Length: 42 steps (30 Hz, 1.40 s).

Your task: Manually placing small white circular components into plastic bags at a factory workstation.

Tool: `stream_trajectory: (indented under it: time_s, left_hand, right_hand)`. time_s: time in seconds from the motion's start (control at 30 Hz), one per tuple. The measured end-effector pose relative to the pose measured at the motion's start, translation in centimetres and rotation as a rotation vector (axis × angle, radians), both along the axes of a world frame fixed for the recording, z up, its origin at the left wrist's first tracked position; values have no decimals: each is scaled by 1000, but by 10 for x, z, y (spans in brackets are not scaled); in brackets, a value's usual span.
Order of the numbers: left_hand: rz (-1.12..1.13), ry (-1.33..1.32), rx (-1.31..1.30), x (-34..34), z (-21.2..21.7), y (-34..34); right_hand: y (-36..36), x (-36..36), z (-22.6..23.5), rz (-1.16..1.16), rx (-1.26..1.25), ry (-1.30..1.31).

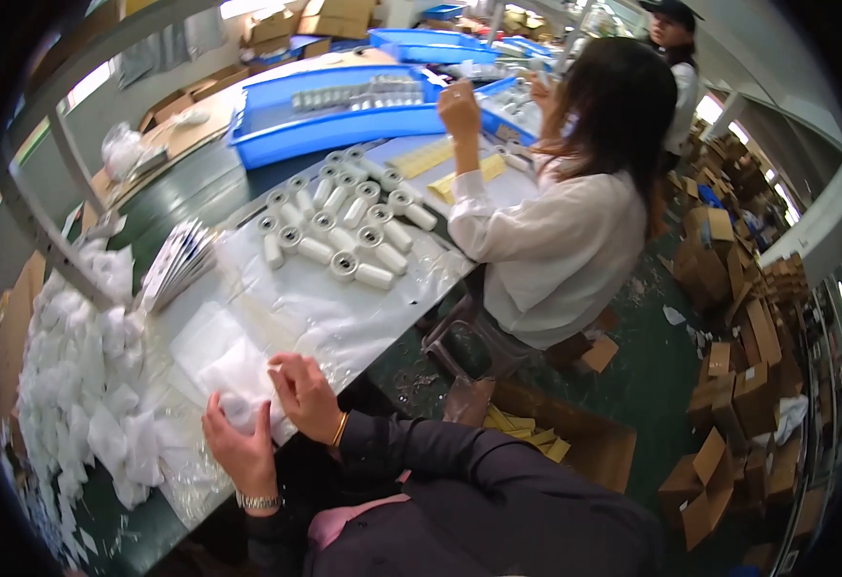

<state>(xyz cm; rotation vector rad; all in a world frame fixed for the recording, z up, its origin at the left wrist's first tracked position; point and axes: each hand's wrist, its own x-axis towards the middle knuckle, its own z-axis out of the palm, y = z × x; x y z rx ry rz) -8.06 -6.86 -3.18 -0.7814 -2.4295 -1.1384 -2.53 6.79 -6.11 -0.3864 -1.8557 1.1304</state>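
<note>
Near the table's front edge, my left hand (244, 450) curls its thumb and fingers round a white bundle (239, 410) in thin, soft wrapping. What lies inside the wrapping is hidden. Just to the right, my right hand (309, 400) is closed, thumb and fingertips pinched together beside the bundle; anything between them is too small to make out. Under and beyond the bundle lies a translucent white sheet (211, 341). Farther back, several white cylindrical parts with dark round ends (344, 264) lie in a group on the plastic-covered table (286, 298).
A heap of white wrapping pieces (89, 385) is at left, beside a stack of cards or leaflets (177, 262). Blue trays (334, 128) stand at the back. A seated co-worker (556, 231) is at right, above a cardboard box (599, 447) with yellow pieces. Cartons (729, 385) pile up far right.
</note>
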Motion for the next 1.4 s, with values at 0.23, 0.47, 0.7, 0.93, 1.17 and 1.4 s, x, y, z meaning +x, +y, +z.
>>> stream_trajectory:
  time_s: [0.23, 0.47, 0.7, 0.93, 1.17, 1.4]
  left_hand:
    - [-11, -306, 221, -11, -2, -10]
    - [27, -419, 789, -18, 7, -65]
    - [663, 173, 646, -54, -16, -177]
    - [960, 178, 168, -100, -62, -271]
    - [915, 112, 46, -114, -64, -285]
    - [758, 604, -15, -44, 15, -161]
  right_hand:
    - [11, -3, -21, 39, -113, -43]
    - [7, 7, -8, 117, -126, -29]
    - [8, 8, -6, 98, -81, 2]
    - [4, 10, -2, 71, -82, -61]
    - [42, 9, 20, 195, -318, 1]
    - [163, 9, 38, -41, -645, -223]
